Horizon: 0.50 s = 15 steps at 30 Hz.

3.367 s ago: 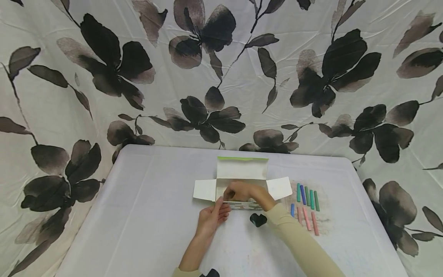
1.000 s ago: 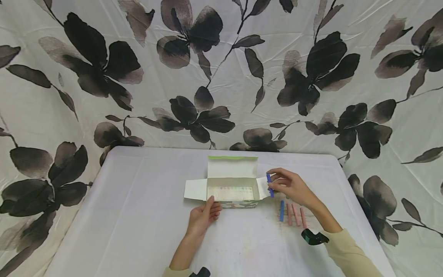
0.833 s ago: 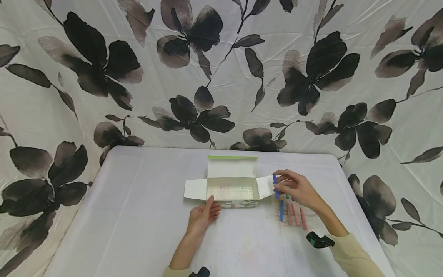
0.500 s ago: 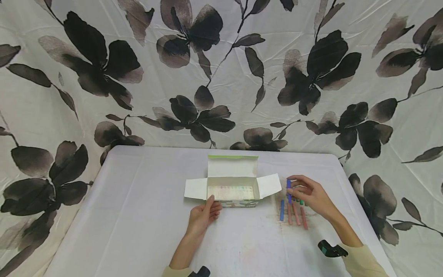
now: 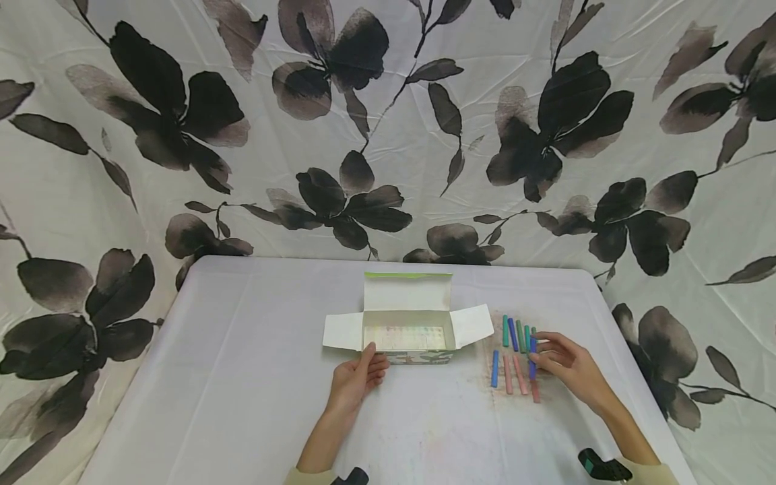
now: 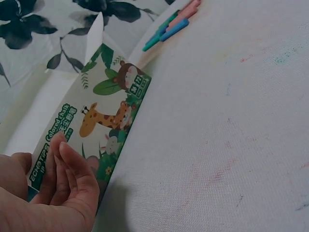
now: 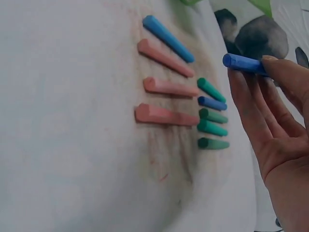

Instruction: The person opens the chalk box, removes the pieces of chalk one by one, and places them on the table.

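- Blue chalk stick (image 7: 244, 63), pinched in our right hand (image 5: 566, 367), points along the rows of chalk sticks (image 7: 166, 87) just below.
- Our left hand (image 5: 358, 378) rests flat-fingered against the box (image 5: 407, 329).

Makeshift craft corner: floral backdrop (image 5: 388, 135), covered table (image 5: 242, 391)

head overhead; wrists close, low; chalks (image 7: 169, 87) shared.

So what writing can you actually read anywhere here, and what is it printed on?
"ECHO TIPS Colored Chalk", roughly, slanting along the box front by the left hand; partly covered, letters uncertain.
Small characters on the monkey picture: too blurred to read.
Chalk sticks: no writing visible.
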Motion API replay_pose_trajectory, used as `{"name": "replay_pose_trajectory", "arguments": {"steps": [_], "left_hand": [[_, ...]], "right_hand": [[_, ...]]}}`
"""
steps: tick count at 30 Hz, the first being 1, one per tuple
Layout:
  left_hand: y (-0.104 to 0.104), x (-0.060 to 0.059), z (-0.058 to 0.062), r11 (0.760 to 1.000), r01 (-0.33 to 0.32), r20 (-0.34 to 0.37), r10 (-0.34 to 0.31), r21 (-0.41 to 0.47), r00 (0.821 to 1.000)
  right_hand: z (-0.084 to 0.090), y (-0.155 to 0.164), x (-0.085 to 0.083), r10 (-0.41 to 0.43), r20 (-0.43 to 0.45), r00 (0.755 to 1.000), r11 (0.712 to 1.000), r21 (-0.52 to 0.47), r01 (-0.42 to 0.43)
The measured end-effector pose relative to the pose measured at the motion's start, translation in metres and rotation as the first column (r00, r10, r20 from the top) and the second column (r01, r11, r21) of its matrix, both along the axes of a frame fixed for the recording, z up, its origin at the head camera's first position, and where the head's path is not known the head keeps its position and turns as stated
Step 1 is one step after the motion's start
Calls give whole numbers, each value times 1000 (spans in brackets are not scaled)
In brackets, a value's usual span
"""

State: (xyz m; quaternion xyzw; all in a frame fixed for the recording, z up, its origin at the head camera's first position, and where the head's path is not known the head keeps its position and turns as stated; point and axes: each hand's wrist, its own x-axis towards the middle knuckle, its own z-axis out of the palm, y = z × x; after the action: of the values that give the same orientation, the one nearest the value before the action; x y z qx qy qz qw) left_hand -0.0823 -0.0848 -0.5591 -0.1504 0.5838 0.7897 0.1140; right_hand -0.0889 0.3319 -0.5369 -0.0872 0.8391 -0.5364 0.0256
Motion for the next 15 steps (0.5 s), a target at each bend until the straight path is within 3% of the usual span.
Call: {"name": "replay_pose_trajectory", "arguments": {"steps": [9, 15], "left_hand": [[-1, -1, 0, 1000, 11, 5, -10, -17, 1000], [-2, 0, -1, 1000, 18, 9, -18, -10, 1000]], "right_hand": [[-17, 18, 13, -70, 70, 995, 995, 70, 65], [-30, 26, 17, -65, 143, 988, 998, 11, 64]]}}
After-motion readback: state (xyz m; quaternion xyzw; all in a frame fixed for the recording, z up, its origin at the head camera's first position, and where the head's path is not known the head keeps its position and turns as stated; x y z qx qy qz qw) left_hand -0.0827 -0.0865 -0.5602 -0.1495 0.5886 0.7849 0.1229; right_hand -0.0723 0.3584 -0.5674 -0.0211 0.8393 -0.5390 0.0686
